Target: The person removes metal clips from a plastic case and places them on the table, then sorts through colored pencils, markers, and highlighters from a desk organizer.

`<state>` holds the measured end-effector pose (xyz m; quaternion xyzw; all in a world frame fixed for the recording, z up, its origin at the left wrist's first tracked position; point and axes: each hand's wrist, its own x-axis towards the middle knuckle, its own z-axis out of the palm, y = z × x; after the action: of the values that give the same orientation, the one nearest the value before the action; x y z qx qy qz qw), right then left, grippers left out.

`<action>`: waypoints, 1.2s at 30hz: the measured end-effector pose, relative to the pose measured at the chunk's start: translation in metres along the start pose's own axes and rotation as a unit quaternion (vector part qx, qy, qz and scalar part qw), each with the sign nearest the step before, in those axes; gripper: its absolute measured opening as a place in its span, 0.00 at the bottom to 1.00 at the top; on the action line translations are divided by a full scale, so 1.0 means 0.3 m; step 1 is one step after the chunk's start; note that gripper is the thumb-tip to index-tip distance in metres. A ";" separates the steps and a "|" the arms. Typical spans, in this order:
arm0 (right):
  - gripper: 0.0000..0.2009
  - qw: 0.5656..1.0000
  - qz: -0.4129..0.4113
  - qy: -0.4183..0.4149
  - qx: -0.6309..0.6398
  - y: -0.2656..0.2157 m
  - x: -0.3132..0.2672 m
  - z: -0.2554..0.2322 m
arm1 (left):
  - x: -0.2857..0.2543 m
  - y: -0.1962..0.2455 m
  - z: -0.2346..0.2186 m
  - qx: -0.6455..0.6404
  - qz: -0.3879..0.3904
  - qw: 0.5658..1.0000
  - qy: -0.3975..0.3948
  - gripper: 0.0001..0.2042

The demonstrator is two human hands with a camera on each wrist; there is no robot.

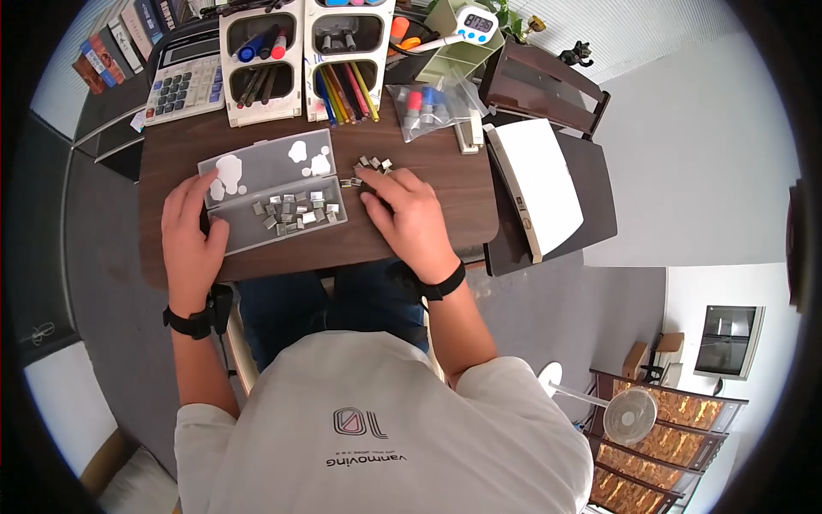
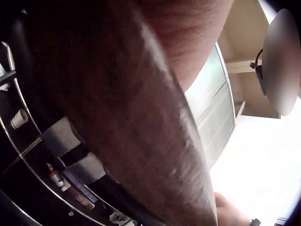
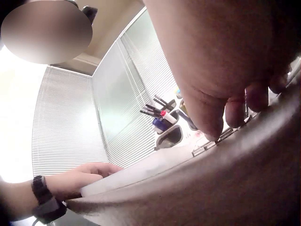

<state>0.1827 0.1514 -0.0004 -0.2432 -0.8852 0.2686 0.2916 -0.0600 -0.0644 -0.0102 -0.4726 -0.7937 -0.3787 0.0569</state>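
A grey plastic case (image 1: 267, 243) lies open on the table, its lid folded back and several small metal pieces (image 1: 289, 206) in its tray. At the case's left end rests my left hand (image 1: 190, 244), index finger at the lid and thumb beside the tray. My right hand (image 1: 413, 216) is just right of the case, its fingertips touching small metal pieces (image 1: 374, 163) grouped on the table. The right wrist view shows the right hand (image 3: 230, 61) low over a row of metal pieces (image 3: 203, 149), and the left hand (image 3: 84, 179) against the case (image 3: 136, 175).
Pen holders (image 1: 264, 116) and a calculator (image 1: 184, 86) stand along the table's back edge. A clear bag (image 1: 437, 107) with coloured items lies behind my right hand. To the right is a white box-like object (image 1: 539, 184); a timer (image 1: 476, 26) stands at the back.
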 end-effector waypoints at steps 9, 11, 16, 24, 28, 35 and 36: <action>0.06 0.996 -0.071 0.006 -0.054 0.015 -0.008 0.006 | 0.000 0.004 0.000 -0.003 -0.003 1.000 -0.001 0.29; 0.05 0.996 -0.070 0.013 -0.049 0.023 -0.017 0.006 | 0.006 0.003 -0.003 -0.003 0.002 1.000 0.001 0.29; 0.05 0.997 -0.042 0.016 -0.066 0.016 -0.020 0.011 | -0.003 -0.007 -0.008 -0.010 -0.013 1.000 -0.023 0.30; 0.05 0.991 -0.125 -0.020 0.050 -0.156 0.031 0.085 | -0.013 -0.017 -0.004 -0.014 -0.014 1.000 -0.014 0.29; 0.05 0.979 -0.184 -0.059 0.066 -0.229 0.070 0.170 | -0.001 -0.012 -0.003 -0.023 -0.001 1.000 0.011 0.28; 0.06 0.982 -0.175 -0.061 0.028 -0.202 0.070 0.141 | -0.011 -0.018 -0.004 -0.016 -0.003 1.000 -0.004 0.30; 0.06 0.986 -0.158 -0.048 0.019 -0.180 0.063 0.116 | -0.006 -0.011 -0.007 -0.015 -0.005 1.000 0.003 0.29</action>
<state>0.1318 0.1110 0.0163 -0.0812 -0.9201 0.2475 0.2923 -0.0621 -0.0680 -0.0113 -0.4681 -0.7905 -0.3918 0.0501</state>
